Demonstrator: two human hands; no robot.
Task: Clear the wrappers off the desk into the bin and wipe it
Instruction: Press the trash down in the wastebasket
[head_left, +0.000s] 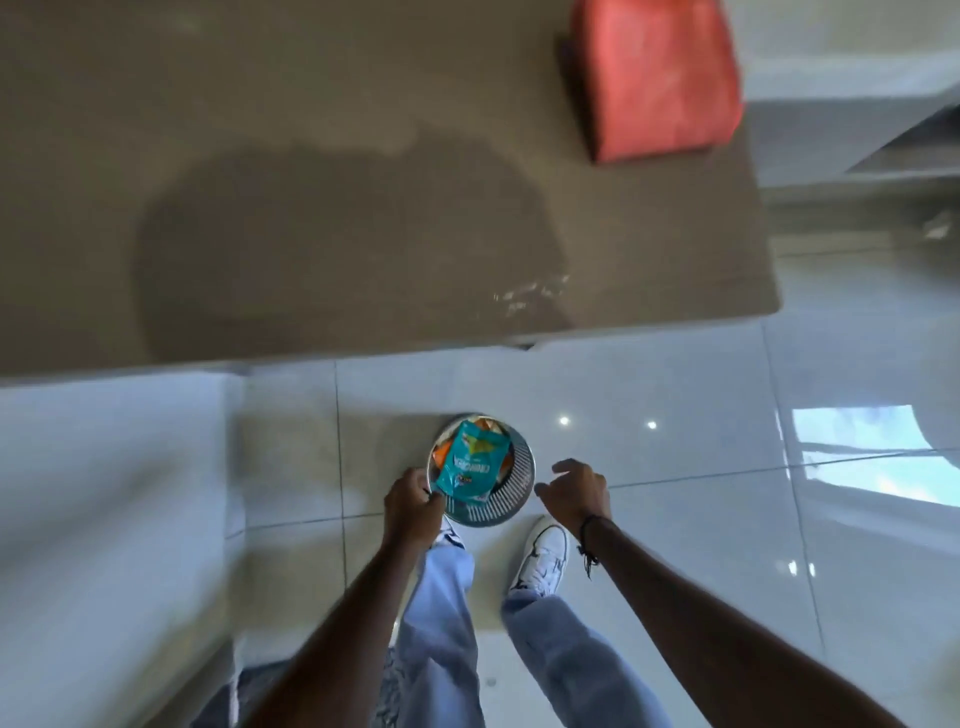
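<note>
A: What is nearest, at the bottom of the frame?

B: Two bare forearms reach up from the lower edge over pale blue jeans (441, 623) and a white shoe (543, 564) on glossy white floor tiles (675, 415). A dark cord band (587, 540) circles the right wrist.

A: And the hands?

B: The left hand (413, 506), lower centre, is curled around the near-left rim of the bin (522, 486). The right hand (576, 493) hangs just right of the bin, fingers loosely spread, grasping nothing and not touching it.

A: The bin itself?

B: Small, round, shiny metal with a slatted wall, standing on the floor at centre. A crinkled teal wrapper (470, 465) lies on top inside it, with orange wrappers (441, 457) beneath. The teal one covers most of the opening.

A: Farther up?

B: A blurred white surface fills the lower left. Beyond the bin, the brown desk (311, 156) spans the upper frame, smooth and flat, with a broad dark shadow on it and a faint glinting patch near its front right edge. At upper right a red, soft-looking squarish thing (660, 78) sits on the desk. The view is motion-blurred there.
</note>
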